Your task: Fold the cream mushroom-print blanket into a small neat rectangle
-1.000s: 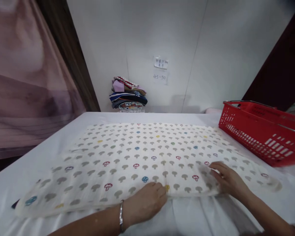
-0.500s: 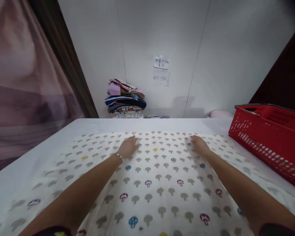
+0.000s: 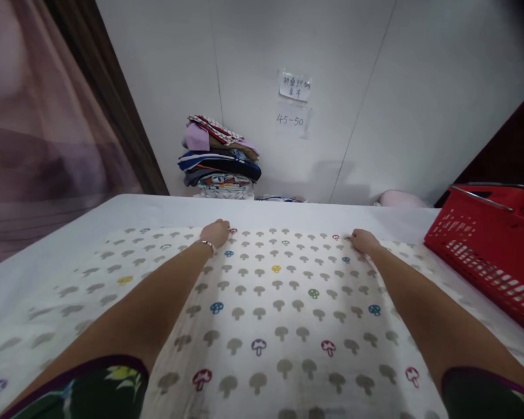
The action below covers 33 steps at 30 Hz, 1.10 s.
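A white cloth printed with mushrooms (image 3: 268, 302) lies spread over the table, its far edge running straight across between my hands. At that edge, left of centre, my left hand (image 3: 216, 233) is closed on the cloth, with a bracelet at the wrist. My right hand (image 3: 364, 240) grips the same far edge further right, thumb and fingers pinched together. Both arms stretch forward over the fabric. The near end of the cloth runs out of view at the bottom.
The white table (image 3: 166, 209) shows beyond the cloth. On the right stands a red plastic basket (image 3: 484, 244) with a metal handle. A stack of folded fabrics (image 3: 220, 160) rises behind the table's far edge, against the wall. A curtain (image 3: 48, 128) hangs at the left.
My hands have moved from lying on the cloth to its far edge, slightly further apart. Their fingers have closed on the fabric. The camera view has shifted a little.
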Tool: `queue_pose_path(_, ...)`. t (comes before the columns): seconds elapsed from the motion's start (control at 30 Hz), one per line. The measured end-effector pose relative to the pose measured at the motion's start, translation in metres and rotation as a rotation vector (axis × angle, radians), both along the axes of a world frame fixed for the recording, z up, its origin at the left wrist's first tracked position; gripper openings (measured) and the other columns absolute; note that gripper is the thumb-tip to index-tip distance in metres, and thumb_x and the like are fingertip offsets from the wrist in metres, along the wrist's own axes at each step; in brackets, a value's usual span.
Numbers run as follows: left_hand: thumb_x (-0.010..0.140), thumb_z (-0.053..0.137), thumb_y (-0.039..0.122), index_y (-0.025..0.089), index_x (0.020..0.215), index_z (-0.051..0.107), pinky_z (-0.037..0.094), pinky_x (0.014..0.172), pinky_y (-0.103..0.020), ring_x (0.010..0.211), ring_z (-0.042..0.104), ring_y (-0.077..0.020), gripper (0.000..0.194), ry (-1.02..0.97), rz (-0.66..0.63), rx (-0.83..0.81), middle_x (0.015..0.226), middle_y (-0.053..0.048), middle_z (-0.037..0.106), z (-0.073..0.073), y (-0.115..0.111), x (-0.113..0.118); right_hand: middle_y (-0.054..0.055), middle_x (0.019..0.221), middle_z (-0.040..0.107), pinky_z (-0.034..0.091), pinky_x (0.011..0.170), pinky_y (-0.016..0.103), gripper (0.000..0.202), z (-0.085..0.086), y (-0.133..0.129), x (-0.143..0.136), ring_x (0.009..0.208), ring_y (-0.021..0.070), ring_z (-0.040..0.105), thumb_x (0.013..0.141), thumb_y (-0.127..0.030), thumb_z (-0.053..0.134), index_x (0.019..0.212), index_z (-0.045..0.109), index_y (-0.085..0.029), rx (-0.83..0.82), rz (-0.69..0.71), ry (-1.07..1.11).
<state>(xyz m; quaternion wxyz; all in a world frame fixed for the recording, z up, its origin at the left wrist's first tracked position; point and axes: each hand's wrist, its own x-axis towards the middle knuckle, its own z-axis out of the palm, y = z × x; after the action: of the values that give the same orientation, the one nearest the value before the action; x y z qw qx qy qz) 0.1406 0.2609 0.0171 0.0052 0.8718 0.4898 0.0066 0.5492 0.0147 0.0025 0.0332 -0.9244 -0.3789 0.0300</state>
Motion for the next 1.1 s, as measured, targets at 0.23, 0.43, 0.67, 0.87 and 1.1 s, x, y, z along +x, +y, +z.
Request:
queue_pose_path(0.23,0.085,0.032,0.011,0.008,0.111,0.056,0.045,0.083,-0.036,0.103,0.056,-0.0268,0.035,-0.113,0.085,0.099,0.116,-0.02,0.053,0.027,0.031,0.022,0.018,0.102,0.062,0.044,0.073,0.032,0.031,0.015,0.027,0.008,0.092,0.0252,0.059,0.087,-0.028,0.041,0.11,0.055,-0.012,0.151,-0.142,-0.076)
queue_pose_path(0.43,0.086,0.046,0.031,0.009,0.134,0.036,0.038,0.098,-0.031,0.121,0.044,-0.0257,0.054,-0.172,0.063,0.032,0.144,-0.019,0.028,0.021,0.042,0.031,0.018,0.106,0.062,0.046,0.078,0.039,0.064,-0.003,0.048,-0.001,0.096,0.0302,0.059,0.082,-0.04,0.049,0.137,0.031,-0.014,0.181,-0.109,-0.026)
queue_pose_path(0.67,0.087,0.037,0.047,0.017,0.136,0.037,0.032,0.106,-0.036,0.131,0.033,-0.0259,0.057,-0.189,-0.257,-0.144,0.149,-0.01,0.021,0.013,-0.047,-0.021,0.012,0.123,0.056,0.038,0.097,0.035,0.041,-0.015,-0.02,-0.018,0.114,0.025,0.05,0.085,-0.034,0.042,0.117,0.058,-0.014,0.24,0.125,-0.01)
queue_pose_path(0.87,0.087,0.039,0.05,0.031,0.136,0.037,0.034,0.106,-0.039,0.131,0.034,-0.0237,0.053,-0.189,-0.674,-0.147,0.146,-0.002,0.029,0.0,-0.181,-0.087,0.007,0.116,0.062,0.039,0.097,0.033,0.033,-0.011,-0.144,-0.034,0.11,0.0216,0.054,0.08,-0.028,0.046,0.102,0.067,-0.018,0.2,0.144,-0.046)
queue_pose_path(1.1,0.079,0.057,0.041,0.037,0.137,0.033,0.039,0.103,-0.036,0.123,0.045,-0.023,0.062,-0.295,-1.007,-0.006,0.139,0.0,0.041,-0.027,-0.262,-0.117,0.011,0.117,0.061,0.04,0.096,0.034,0.036,-0.015,-0.289,-0.008,0.11,0.0242,0.055,0.083,-0.031,0.041,0.106,0.064,-0.016,0.162,-0.152,-0.131)
